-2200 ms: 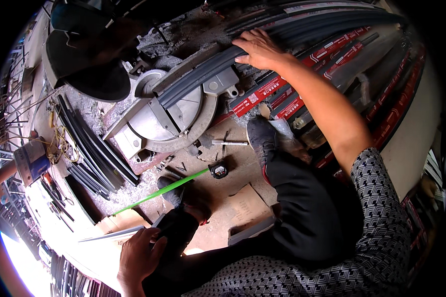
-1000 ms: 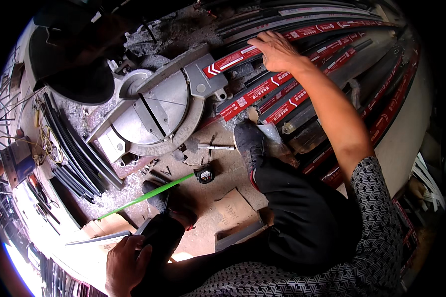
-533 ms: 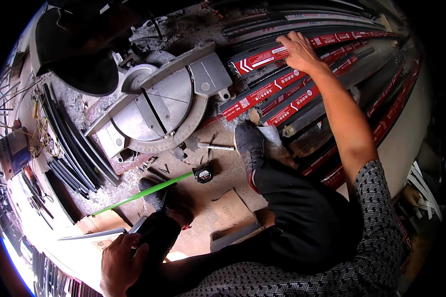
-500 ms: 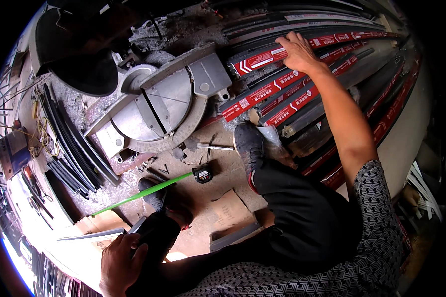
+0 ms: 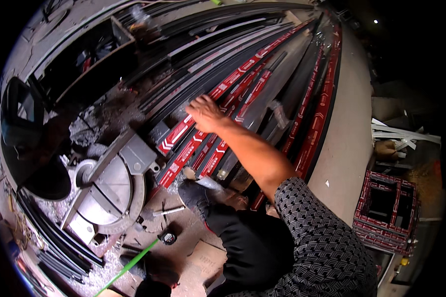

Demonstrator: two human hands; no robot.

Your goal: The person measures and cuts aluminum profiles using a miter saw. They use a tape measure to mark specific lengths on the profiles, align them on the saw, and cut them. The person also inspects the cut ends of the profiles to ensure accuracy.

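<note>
My right hand (image 5: 204, 114) is closed round a long dark metal profile (image 5: 175, 137) with a red printed film, near its close end beside the saw. My left hand is out of view. Several similar red-filmed profiles (image 5: 183, 153) lie alongside the held one and run off toward the far right. To the left of the hand stands a miter saw (image 5: 106, 190) with a round grey metal table and a straight fence. On the floor, a black tape measure (image 5: 168, 238) sits by my foot, with a green strip (image 5: 132, 263) reaching from it to the lower left.
A white pen (image 5: 168, 211) and cardboard (image 5: 203, 262) lie by my feet. Black profiles (image 5: 59, 250) rest left of the saw. An open box (image 5: 96, 74) stands far left. Red-filmed frames (image 5: 381, 210) are stacked at the right, below white strips (image 5: 396, 132).
The view has swung right and toward the far ends of the profiles. My right hand still grips the red-filmed profile. My left hand has dropped out of the picture.
</note>
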